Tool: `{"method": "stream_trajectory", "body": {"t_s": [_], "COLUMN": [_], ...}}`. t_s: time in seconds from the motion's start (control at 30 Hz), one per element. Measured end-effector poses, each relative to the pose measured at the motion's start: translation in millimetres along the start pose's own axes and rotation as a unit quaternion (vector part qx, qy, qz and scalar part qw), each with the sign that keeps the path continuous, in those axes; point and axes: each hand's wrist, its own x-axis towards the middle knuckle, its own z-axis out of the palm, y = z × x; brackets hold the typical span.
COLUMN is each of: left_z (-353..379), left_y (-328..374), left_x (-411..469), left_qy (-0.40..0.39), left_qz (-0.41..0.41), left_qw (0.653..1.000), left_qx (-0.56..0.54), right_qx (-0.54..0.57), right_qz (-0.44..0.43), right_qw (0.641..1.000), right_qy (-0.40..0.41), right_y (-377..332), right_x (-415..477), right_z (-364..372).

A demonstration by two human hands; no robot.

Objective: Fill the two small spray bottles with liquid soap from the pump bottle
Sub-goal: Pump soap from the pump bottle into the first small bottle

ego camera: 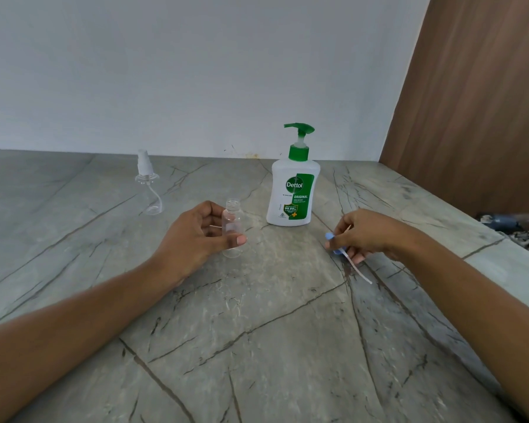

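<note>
- Gripped upright in the left hand (pixel 196 236), thumb across the front and fingers curled behind: uncapped spray bottle (pixel 233 232), base at the table (pixel 257 331); contact with the surface not discernible.
- Pinched in the right hand (pixel 364 236), between thumb and curled fingers: blue spray head (pixel 329 236), with its white dip tube (pixel 361 271) slanting down toward the person, tip at the table surface.
- Between the two grips: bare stretch of table, open for movement. Nearer the person: more bare surface, flanked by both forearms.
- Beyond the gap between the grips, slightly nearer the right-hand grip: pump bottle (pixel 293 190), upright, nozzle turned toward the left side, apart from both hands.
- Beyond and outboard of the left-hand grip, well apart: capped spray bottle (pixel 148 190), upright, white sprayer fitted.
- Behind both standing bottles: rear edge of the table, meeting the wall (pixel 196 71).
- Outboard of the right-hand grip: wood panel (pixel 477 102) closing the far right corner; below it, a dark object (pixel 498 222), blurred, not identifiable.
- Contents, uncapped spray bottle: clear throughout, neck open, apparently empty.
- Contents, capped spray bottle: clear, apparently empty, curved dip tube inside.
- Contents, pump bottle: opaque white body, fill level not discernible.
</note>
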Motion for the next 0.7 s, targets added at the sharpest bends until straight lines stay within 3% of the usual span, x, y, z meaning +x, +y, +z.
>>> {"method": "stream_trajectory", "body": {"t_s": [0.2, 0.5, 0.6, 0.7], "left_z": [-1.7, -0.9, -0.6, -0.1], "left_y": [-2.2, -1.3, -0.7, 0.2], "left_x": [1.5, -0.9, -0.7, 0.5], "left_qy": [0.0, 0.0, 0.0, -0.003], "left_qz": [-0.003, -0.003, -0.002, -0.001], "left_qw": [1.0, 1.0, 1.0, 1.0], "left_qx": [0.0, 0.005, 0.009, 0.007], "right_qx": [0.018, 0.045, 0.121, 0.157], "right_qz": [-0.016, -0.027, -0.115, -0.208], "right_qw": [0.997, 0.993, 0.979, 0.962], "right_qy": [0.073, 0.11, 0.119, 0.078], "right_y": [-6.3, 2.2, -4.9, -28.3], "right_x": [11.6, 14.6, 22.6, 28.6], "right_z": [19.7, -4.6, -16.0, -23.6]}}
